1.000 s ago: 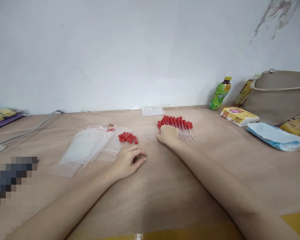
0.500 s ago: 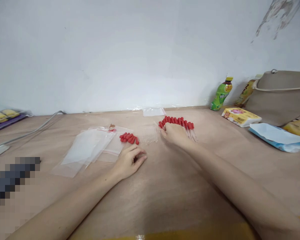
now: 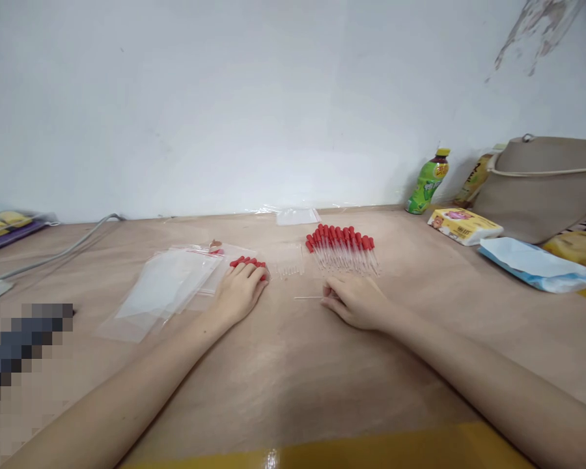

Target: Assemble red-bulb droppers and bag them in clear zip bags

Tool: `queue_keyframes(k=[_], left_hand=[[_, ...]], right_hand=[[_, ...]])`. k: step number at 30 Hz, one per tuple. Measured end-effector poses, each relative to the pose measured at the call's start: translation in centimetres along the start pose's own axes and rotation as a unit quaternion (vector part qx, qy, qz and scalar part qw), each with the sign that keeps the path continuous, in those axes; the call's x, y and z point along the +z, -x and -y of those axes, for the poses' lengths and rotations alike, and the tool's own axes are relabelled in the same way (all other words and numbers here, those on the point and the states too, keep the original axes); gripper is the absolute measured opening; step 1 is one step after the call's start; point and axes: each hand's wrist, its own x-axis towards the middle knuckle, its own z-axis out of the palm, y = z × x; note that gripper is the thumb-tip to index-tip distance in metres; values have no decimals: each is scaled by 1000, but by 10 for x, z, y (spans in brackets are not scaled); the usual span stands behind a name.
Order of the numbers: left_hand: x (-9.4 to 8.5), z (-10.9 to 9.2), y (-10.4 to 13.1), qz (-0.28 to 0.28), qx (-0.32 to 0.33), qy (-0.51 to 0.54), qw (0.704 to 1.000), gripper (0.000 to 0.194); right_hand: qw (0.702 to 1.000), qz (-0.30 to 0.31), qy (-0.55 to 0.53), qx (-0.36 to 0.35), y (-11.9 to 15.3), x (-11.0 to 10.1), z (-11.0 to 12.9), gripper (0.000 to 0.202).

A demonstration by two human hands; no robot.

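Observation:
My left hand (image 3: 240, 293) lies over a small pile of red rubber bulbs (image 3: 247, 261), its fingers closed down on a bulb at the pile's right end; the fingertips are partly hidden. In a pinch, my right hand (image 3: 354, 301) holds a thin glass dropper tube (image 3: 307, 298) that points left, just above the brown table covering. Loose clear glass tubes (image 3: 289, 266) lie between the hands, farther back. Behind my right hand, several droppers with red bulbs (image 3: 342, 244) lie side by side, bulbs toward the wall.
Clear zip bags (image 3: 161, 293) lie spread at the left, and a small bag (image 3: 297, 216) lies by the wall. A grey cable (image 3: 85, 244) runs along the far left. To the right stand a green bottle (image 3: 427, 182), a tissue pack (image 3: 463, 226), a blue pack (image 3: 537, 264) and a beige bag (image 3: 542, 189).
My right hand has come back toward me from the row of droppers with a glass tube in its fingers. My left hand has moved forward onto the red bulbs.

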Motion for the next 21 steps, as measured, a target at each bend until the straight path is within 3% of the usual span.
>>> queue_keyframes(k=[6,10,16,21], left_hand=[[0,-1,-1,0,-34,11,999,15],[-1,-3,0,-18,-41,17,999,12],[-7,-8,7,-109,2,100,989,19],[-13,-20,14,-58,30,157,985,17]], right_hand=[[996,-65,-57,31,-3,9,10,30],[994,-74,-79,15,-5,14,10,19],[986,-133,-98,-30,-3,18,6,6],[973,-190,-127,-26,-3,25,2,4]])
